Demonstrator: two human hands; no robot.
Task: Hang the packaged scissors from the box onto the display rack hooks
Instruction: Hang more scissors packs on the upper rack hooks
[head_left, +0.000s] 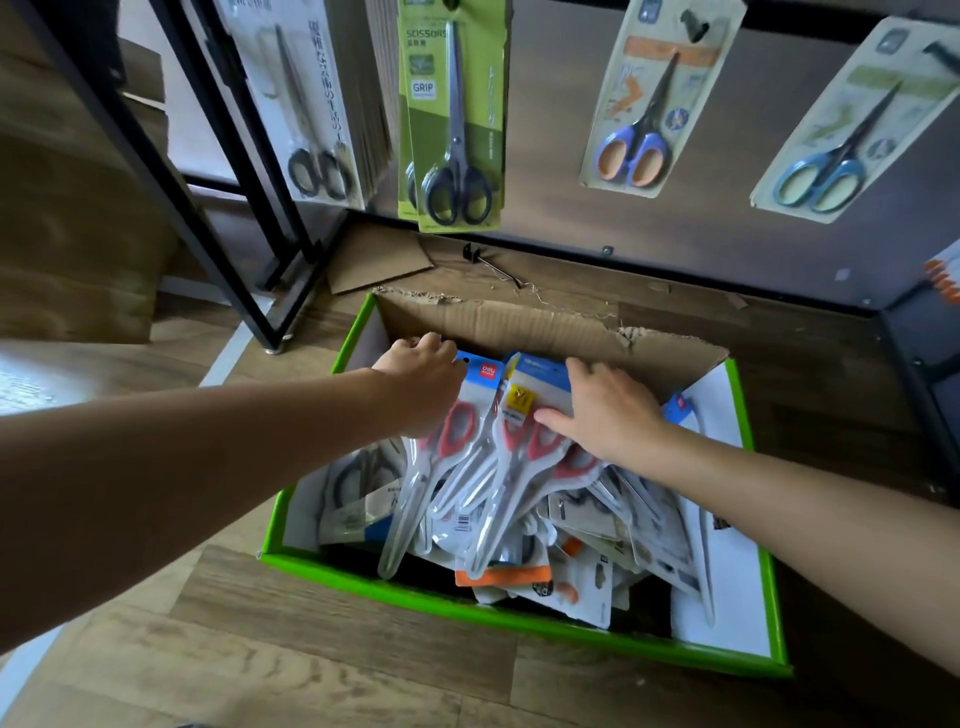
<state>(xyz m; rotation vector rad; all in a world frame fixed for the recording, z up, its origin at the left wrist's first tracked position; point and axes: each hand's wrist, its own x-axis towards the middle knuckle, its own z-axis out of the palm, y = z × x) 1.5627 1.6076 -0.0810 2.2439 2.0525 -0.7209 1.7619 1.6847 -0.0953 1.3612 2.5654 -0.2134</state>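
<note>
Two bare hands reach into one green-rimmed cardboard box (363, 579), which stands on the wood-plank floor (311, 649).

Box contents: a loose heap of packaged scissors. Uppermost are the red-handled scissors in clear blister packs (457, 431), their blue card headers pointing to twelve o'clock.

Left hand (421, 384), at eleven o'clock of the box: fingers curled over the top edge of one blue header, gripping that pack.

Right hand (602, 410), at one o'clock of the box: fingers straight and spread, palm flat on the neighbouring headers, grasping nothing.

Brown display rack panel (550, 156), at twelve o'clock beyond the box, with these hung:
- white-card black-handled scissors (306, 114)
- green-card black-handled scissors (457, 119)
- purple-and-orange-handled scissors (639, 114)
- blue-handled scissors (841, 140)

One loose black metal hook (491, 267) lies on the floor between box and rack.
</note>
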